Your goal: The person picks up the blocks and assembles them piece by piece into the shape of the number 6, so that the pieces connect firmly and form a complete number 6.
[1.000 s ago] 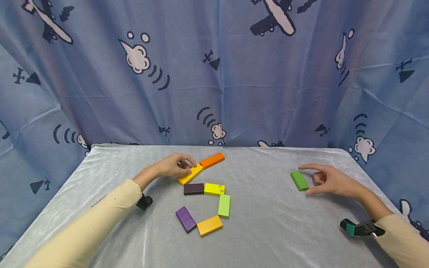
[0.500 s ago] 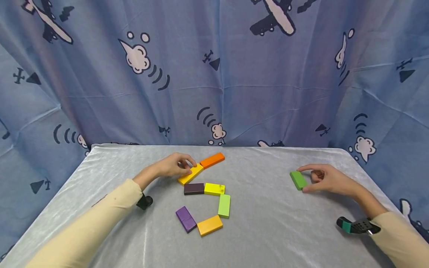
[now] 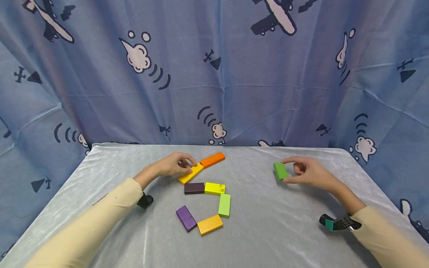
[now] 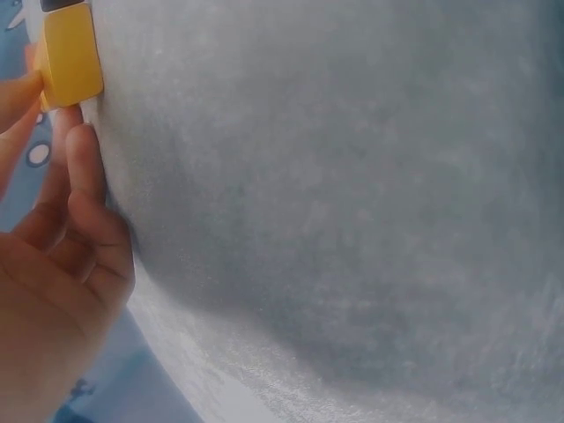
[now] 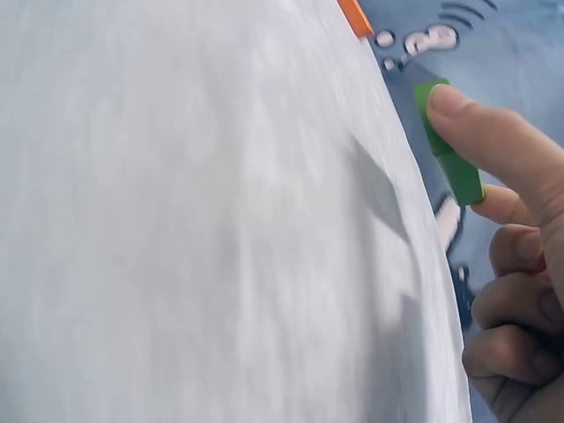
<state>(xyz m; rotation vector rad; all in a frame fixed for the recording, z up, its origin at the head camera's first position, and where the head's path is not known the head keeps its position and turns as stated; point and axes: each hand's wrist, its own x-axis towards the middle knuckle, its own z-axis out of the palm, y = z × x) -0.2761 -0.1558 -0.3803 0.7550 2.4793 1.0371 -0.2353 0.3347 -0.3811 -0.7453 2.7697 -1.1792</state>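
Observation:
Between thumb and index finger, my right hand (image 3: 310,172) pinches a green block (image 3: 280,171) by its two ends. In the right wrist view the green block (image 5: 460,172) is off the cloth, its shadow lying apart on the fabric. My left hand (image 3: 172,164) pinches a yellow-orange block (image 3: 194,173) that lies slanted on the table. That block's upper end touches an orange block (image 3: 212,160). Just below it, a dark brown block (image 3: 194,188) sits end to end with a bright yellow block (image 3: 214,188). In the left wrist view, fingertips meet the yellow-orange block (image 4: 75,57).
A light green block (image 3: 224,205), an amber block (image 3: 210,225) and a purple block (image 3: 186,218) continue the curved row nearer the front. Grey velvety cloth (image 3: 261,223) covers the table. Behind its far edge hangs a blue curtain (image 3: 268,93) with airplane prints.
My right hand has closed on the green block, lifted it and carried it left. The left hand stays in place on the yellow-orange block.

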